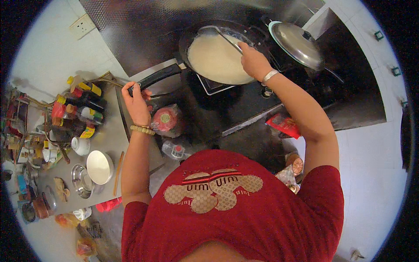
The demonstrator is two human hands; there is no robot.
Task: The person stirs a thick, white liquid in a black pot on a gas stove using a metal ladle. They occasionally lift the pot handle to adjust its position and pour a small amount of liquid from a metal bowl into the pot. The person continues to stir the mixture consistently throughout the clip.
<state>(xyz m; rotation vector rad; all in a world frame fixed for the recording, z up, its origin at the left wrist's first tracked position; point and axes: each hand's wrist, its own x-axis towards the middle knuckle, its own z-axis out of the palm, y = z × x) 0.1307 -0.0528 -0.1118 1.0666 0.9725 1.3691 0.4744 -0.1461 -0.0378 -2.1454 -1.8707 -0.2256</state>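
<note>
A dark wok (185,54) stands on the stove's burner, holding a pale, creamy liquid (214,57). Its black handle (160,74) points left towards me, and my left hand (137,100) grips the end of it. My right hand (257,62), over the wok's right side, holds the shaft of a metal cooking utensil (229,41). The utensil's head lies at the far left part of the wok, by the liquid's edge; whether it is a ladle or a spatula is hard to tell.
A domed metal lid (296,44) sits right of the wok on the black stovetop (209,114). Sauce bottles (90,98) crowd the left counter (111,137), near a white bowl (100,167), a metal bowl (80,180) and chopsticks (118,173). A red packet (283,126) lies below my right forearm.
</note>
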